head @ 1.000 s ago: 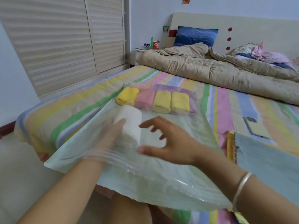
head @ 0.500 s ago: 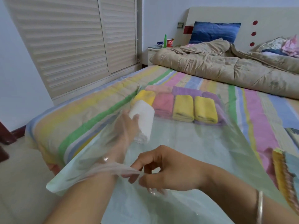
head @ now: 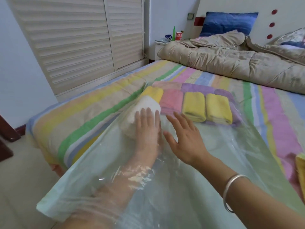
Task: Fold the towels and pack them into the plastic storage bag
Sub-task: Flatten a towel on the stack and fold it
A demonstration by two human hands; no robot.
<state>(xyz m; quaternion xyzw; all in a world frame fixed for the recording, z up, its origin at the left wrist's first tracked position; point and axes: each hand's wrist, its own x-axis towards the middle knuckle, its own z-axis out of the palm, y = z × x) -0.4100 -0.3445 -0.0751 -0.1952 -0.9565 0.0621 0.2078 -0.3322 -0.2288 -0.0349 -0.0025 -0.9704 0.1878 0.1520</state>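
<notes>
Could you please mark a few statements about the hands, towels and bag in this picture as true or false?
1. The left hand is inside the plastic bag. True.
2. The white towel lies outside the bag. False: it is inside, under the left hand's fingers.
3. The right hand grips the white towel. False: it is open over the bag, holding nothing.
4. A bracelet circles the right wrist. True.

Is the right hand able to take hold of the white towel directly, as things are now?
Probably not directly. The right hand is outside the plastic bag, while the white towel is inside it, under the left hand; the film lies between them.
</notes>
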